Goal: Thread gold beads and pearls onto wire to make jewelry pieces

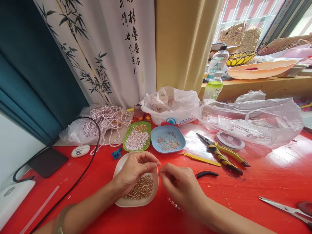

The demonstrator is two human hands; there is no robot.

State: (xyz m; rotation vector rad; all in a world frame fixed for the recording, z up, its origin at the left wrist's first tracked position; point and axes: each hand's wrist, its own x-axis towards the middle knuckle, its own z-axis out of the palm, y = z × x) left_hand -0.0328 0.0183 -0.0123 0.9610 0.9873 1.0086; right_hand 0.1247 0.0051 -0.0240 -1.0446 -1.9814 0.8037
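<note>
Nearest to the camera, a left forearm with a bangle [60, 218] is seen, and beside it the right forearm is reached over the red surface [102, 165]. Both hands are brought close together above the right edge of a white dish [136, 204], in which many gold beads [140, 190] are contained. By the left hand [134, 170], a tiny piece [157, 164] is pinched between the thumb and the fingertips; its exact kind is too small to be told. The fingers of the right hand [181, 182] are drawn together just beside it, but whether something thin is gripped by them cannot be told. Behind, small metal parts [168, 143] are spread in a blue dish [159, 131], and yellow tweezers [201, 158] and pliers [216, 154] are laid to the right. From this, fine work on the small piece is judged to be in hand, probably a fitting of bead and metal part. For the next move, a steady left pinch and a careful alignment by the right fingertips seem to be required, because such a piece could easily be dropped.
</note>
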